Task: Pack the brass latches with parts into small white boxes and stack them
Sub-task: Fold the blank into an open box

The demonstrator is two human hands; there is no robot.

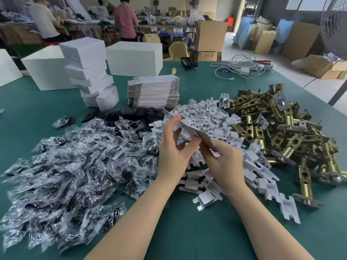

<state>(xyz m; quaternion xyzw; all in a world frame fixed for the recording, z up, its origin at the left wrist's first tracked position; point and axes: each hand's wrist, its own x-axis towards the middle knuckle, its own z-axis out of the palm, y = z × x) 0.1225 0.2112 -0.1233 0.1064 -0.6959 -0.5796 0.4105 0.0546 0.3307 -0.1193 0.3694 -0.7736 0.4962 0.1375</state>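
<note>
Holding what looks like a flat box blank (189, 126) between both hands (174, 145), (223, 158); brass latches (277, 128) lie rightward, nearer the right hand.

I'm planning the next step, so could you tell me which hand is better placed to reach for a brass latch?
Probably the right hand. The brass latches are piled on its side, just past the white inserts. The left hand would have to cross over. Both hands currently grip a flat box blank, so one must let go first.

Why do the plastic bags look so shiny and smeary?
In the head view, light glints off the crinkled plastic bags, and those near the lower left edge blur; the wide lens also bends the table edges, while the brass latches look sharper.
</note>
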